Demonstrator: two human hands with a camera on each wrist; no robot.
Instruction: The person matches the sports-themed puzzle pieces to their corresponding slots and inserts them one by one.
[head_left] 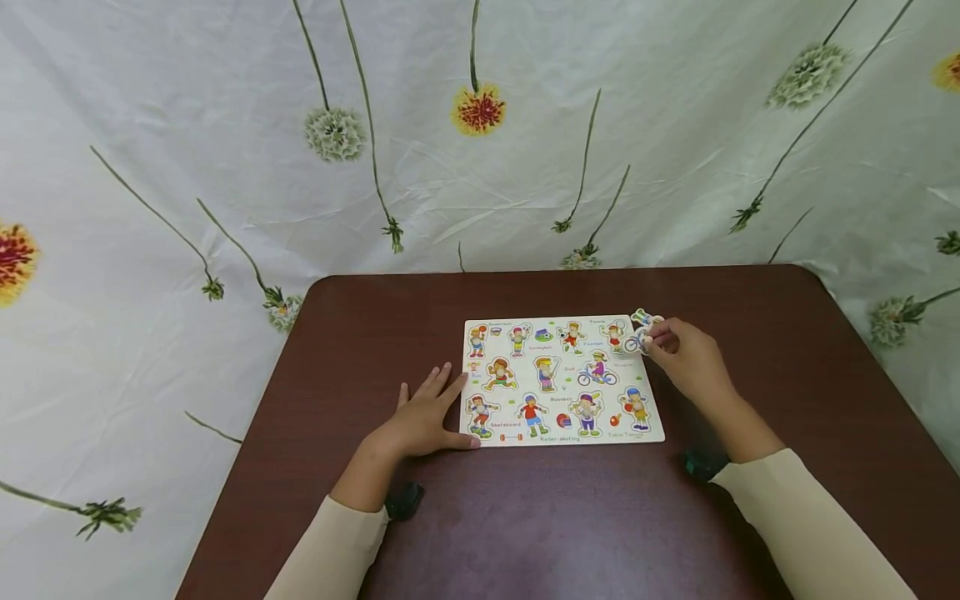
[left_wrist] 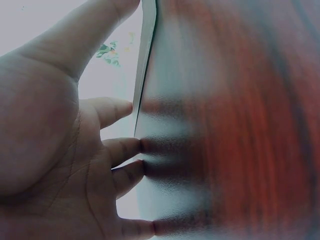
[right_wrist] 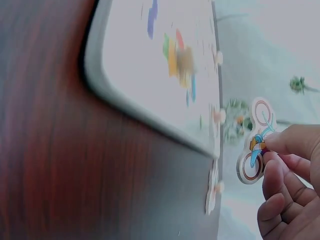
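Observation:
A white wooden puzzle board (head_left: 655,421) printed with sports figures lies on the table, with knobs standing up from it in the right wrist view. My left hand (head_left: 423,417) has its fingers spread at the board's left edge, thumb by the near left corner and fingertips touching there. Beyond the board's right edge, my right hand (head_left: 693,358) pinches a bicycle-shaped puzzle piece (right_wrist: 257,145) between thumb and fingers, tilted and raised in the right wrist view. Another puzzle piece (right_wrist: 212,192) with a knob lies flat just past the board's corner.
The dark brown table (head_left: 510,517) has rounded far corners. Behind it hangs a white cloth (head_left: 525,183) with dandelion prints. Dark wrist devices (head_left: 405,500) sit under both cream sleeves (head_left: 810,525).

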